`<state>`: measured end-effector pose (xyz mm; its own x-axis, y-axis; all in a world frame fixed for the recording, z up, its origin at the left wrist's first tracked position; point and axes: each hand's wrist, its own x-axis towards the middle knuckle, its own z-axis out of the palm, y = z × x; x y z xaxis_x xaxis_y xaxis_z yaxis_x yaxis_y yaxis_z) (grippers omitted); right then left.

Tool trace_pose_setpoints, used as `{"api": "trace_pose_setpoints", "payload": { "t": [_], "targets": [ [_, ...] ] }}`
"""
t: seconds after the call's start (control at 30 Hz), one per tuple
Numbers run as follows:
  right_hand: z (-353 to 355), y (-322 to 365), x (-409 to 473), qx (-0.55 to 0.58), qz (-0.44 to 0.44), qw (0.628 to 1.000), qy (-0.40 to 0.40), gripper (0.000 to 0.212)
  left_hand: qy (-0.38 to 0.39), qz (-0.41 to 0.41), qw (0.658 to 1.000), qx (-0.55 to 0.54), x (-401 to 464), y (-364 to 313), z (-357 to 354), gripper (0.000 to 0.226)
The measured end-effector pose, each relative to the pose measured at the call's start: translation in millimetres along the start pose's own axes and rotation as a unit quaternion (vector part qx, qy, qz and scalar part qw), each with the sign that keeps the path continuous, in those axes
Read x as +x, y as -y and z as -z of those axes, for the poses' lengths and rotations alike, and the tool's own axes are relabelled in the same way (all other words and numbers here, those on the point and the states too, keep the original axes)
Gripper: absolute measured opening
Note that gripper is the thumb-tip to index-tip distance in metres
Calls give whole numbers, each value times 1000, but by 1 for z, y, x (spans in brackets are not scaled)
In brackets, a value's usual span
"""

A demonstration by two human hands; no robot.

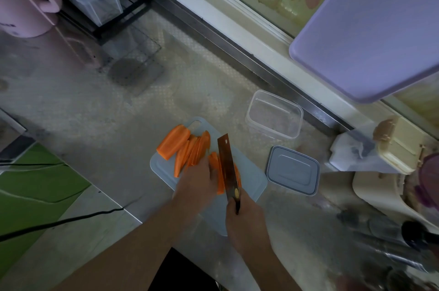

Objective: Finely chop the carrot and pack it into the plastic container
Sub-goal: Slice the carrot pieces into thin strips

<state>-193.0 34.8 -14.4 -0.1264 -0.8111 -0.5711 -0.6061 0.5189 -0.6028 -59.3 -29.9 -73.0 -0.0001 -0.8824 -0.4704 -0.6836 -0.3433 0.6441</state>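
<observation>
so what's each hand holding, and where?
Right hand grips the cleaver by its handle. Left hand presses down on carrot slices, steadying them.

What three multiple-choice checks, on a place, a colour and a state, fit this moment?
1. Where is the lid?
A. on the container
B. on the counter right of the board
C. on the board

2. What colour is the board?
A. pale blue
B. red
C. black

3. The container is:
A. full of carrot
B. closed
C. open and empty

Key: 1 B, it lies flat beside the board. 2 A, pale blue under the carrot. 3 C, no lid on it, nothing orange inside.
</observation>
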Motion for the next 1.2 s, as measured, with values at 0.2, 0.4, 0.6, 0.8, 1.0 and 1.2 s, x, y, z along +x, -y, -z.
{"api": "trace_pose_setpoints", "payload": {
  "t": [0.2, 0.4, 0.6, 0.8, 1.0, 1.2],
  "targets": [
    [-6, 0, 7, -34, 2, 999, 0, 27, -1, 22, 999, 34, 4, 2, -3, 20],
    [-12, -3, 10, -54, -3, 999, 0, 17, -6, 24, 999, 34, 4, 1, -2, 15],
    [-9, -4, 5, -73, -3, 997, 12, 14, -4, 28, 1000, 12, 5, 3, -2, 13],
    [-10, 2, 15, -103, 1, 995, 12, 18, 0, 15, 1000, 11, 7, 3, -1, 12],
    [-22, 4, 23, -76, 14, 997, -26, 13, 14, 16, 1000, 3, 6, 1, 4, 13],
    [-9, -1, 15, -34, 5, 999, -19, 15, 19, 20, 1000, 0, 6, 2, 4, 24]
  ]
}}
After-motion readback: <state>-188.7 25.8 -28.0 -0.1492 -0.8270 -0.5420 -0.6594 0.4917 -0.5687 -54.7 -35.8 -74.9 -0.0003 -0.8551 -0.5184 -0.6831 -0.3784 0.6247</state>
